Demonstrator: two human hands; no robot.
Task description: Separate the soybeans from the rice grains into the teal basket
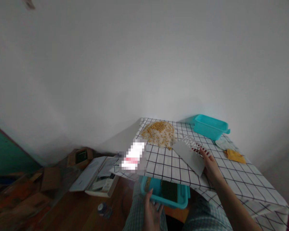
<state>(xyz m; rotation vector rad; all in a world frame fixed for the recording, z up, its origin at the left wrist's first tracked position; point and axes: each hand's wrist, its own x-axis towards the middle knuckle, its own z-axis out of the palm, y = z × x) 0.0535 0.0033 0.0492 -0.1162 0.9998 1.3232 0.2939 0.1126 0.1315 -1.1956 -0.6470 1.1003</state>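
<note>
My right hand (210, 165) is closed on a white slotted plastic basket (191, 153), holding it tilted on the checked tablecloth (231, 179). Just beyond the basket lies a heap of yellow beans mixed with white grains (160, 132). My left hand (152, 210) grips the near rim of a teal plastic tray (180, 196), which it holds below the table's front edge over my lap. Some beans and a dark patch show inside that tray.
A second teal tray (210, 126) stands at the table's far edge by the white wall. A white cloth (223, 143) and a yellow cloth (235, 156) lie to the right. A pixelated object (133, 156) sits at the table's left corner. Books (96, 175), cardboard boxes (50, 178) and a small jar (103, 209) clutter the floor at left.
</note>
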